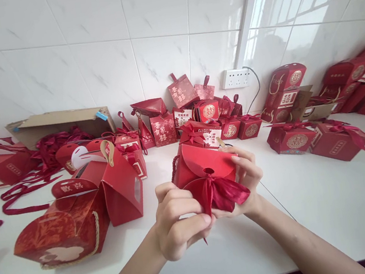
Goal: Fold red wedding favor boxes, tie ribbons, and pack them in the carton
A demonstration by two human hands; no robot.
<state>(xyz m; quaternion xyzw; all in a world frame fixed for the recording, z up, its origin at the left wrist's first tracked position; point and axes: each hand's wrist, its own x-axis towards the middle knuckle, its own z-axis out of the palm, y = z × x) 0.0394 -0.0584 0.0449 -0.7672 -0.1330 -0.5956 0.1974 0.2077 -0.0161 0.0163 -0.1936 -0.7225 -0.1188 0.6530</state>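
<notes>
So I had the small red cardboard gift box with overlapping curved flaps (202, 157) up in front of me, over the smooth white table (350, 203); my right hand (247, 177) was wrapped around its right side, fingers bent and gripping it; my left hand (180, 215) was curled in at the lower left, its fingertips pinched on a hanging tail of the shiny wine-red satin ribbon bow (223, 192), which was knotted just below the round hole in the flap.

Off to my left sat a red patterned cardboard box with a pale twisted cord (59, 228), right beside a tall pointed red cardboard box with a tan strap (122, 192); behind those, an open brown cardboard carton (63, 118) stood near a heap of dark-red ribbon (63, 143); over to the right were two ribbon-tied red cardboard boxes (339, 141), set close together.
</notes>
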